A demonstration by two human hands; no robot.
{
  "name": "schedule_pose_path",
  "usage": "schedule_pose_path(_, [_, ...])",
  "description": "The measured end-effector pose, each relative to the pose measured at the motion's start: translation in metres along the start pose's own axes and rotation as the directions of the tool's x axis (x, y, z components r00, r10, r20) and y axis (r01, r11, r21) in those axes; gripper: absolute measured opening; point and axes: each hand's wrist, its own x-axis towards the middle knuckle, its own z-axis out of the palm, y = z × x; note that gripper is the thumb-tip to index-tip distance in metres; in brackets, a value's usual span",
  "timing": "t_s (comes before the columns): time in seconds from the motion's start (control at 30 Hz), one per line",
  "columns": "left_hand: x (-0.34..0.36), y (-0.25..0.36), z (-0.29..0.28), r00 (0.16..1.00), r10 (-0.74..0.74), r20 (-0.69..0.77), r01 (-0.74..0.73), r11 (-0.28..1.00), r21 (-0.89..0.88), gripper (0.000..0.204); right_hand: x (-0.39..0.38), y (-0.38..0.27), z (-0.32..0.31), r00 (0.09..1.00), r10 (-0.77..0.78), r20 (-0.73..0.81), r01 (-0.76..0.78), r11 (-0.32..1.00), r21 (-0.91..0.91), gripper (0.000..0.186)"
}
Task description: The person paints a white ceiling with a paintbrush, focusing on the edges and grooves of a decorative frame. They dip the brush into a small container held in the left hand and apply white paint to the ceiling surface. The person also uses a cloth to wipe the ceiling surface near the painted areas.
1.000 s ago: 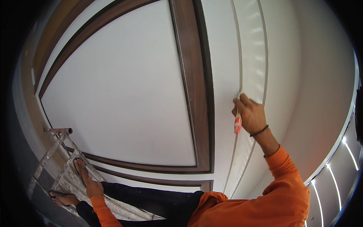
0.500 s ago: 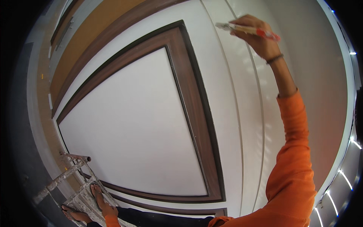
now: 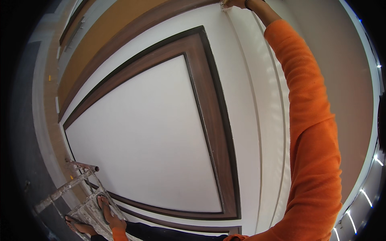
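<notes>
My right arm, in an orange sleeve, stretches to the upper edge of the head view. There my right hand [image 3: 236,3], partly cut off by the edge, is closed round a paintbrush [image 3: 224,6]. Only the pale brush end shows, at the white wall just beside the end of a brown moulding [image 3: 177,11]. Low on the left, my left hand [image 3: 116,223] hangs below an orange cuff, near my sandalled feet. Its fingers are too hidden to read. The white wall panel [image 3: 140,132] with its brown and black frame [image 3: 219,132] lies between the hands.
My feet stand on a paint-spattered metal scaffold or ladder platform [image 3: 86,207], with a rail [image 3: 68,186] rising beside it. The dark floor [image 3: 24,132] is far below on the left. Ceiling lights [image 3: 366,197] line the right rim.
My right hand has moved up and to the left with the paintbrush, bringing its tip to the wall by the moulding. The left hand has stayed nearly in place.
</notes>
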Motion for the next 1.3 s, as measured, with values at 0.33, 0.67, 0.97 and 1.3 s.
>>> schedule_pose_path(0.33, [0.0, -0.035, -0.01, 0.984, -0.134, 0.116, 0.101, 0.961, 0.256, 0.074, -0.131, -0.024, -0.018, 0.994, -0.019, 0.107, 0.01, 0.997, 0.079, 0.029])
schedule_pose_path(0.67, [0.001, -0.04, -0.01, 0.909, -0.34, 0.24, 0.116, 0.76, 0.639, 0.063, -0.386, -0.107, -0.018, 0.982, -0.101, 0.157, 0.079, 0.987, 0.139, 0.022])
schedule_pose_path(0.97, [0.006, 0.026, -0.02, 0.968, -0.098, 0.231, 0.023, 0.951, 0.307, 0.084, -0.484, -0.189, -0.063, 0.974, 0.108, 0.2, -0.202, 0.819, 0.537, 0.026])
schedule_pose_path(1.3, [0.001, 0.073, -0.074, 0.968, -0.249, -0.017, 0.243, 0.924, 0.296, 0.039, -0.354, -0.624, 0.092, 0.84, -0.154, 0.52, -0.443, -0.747, 0.495, 0.042])
